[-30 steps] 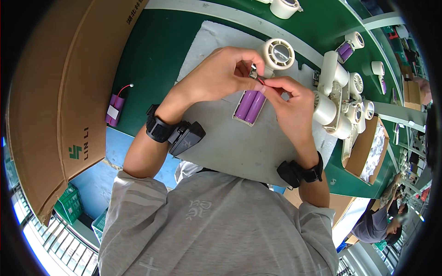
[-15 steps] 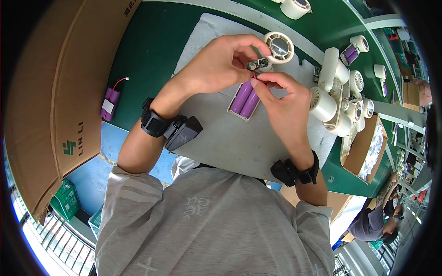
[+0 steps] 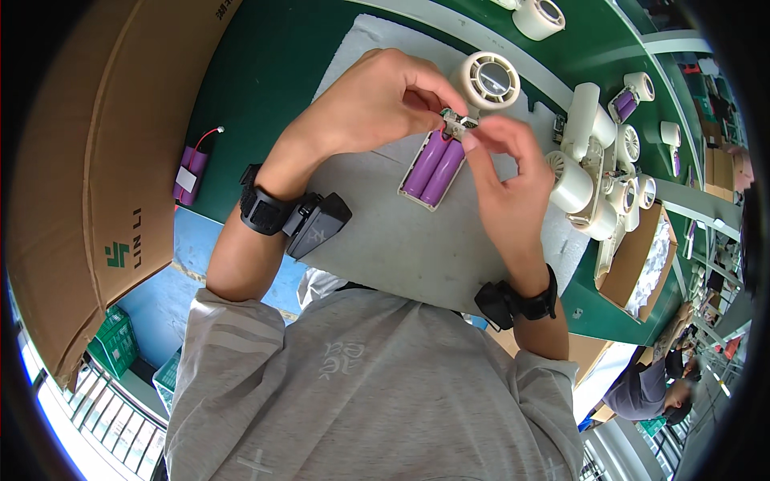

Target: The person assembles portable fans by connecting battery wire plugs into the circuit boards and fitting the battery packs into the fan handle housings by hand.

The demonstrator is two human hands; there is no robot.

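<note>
A white handheld fan lies on the grey mat, its round fan head (image 3: 491, 80) pointing away from me. Two purple battery cells (image 3: 433, 168) sit side by side in its opened handle. Between the cells and the fan head, a small green circuit board (image 3: 459, 120) is tilted up, a red wire beside it. My left hand (image 3: 377, 104) pinches the board's left end between thumb and fingers. At its right end is my right hand (image 3: 517, 188), thumb and forefinger close to the board; motion smears those fingertips, so their grip is unclear.
White fan parts (image 3: 589, 160) are heaped right of the mat, beside an open cardboard box (image 3: 634, 264). Another purple battery pack (image 3: 190, 172) with a red lead lies at the left, near a large carton (image 3: 88, 160). More fans (image 3: 539, 18) stand at the back.
My right fingers have shifted from the wires above the cells up to the board's right end. The board is turned differently, and more of the cells' upper ends shows.
</note>
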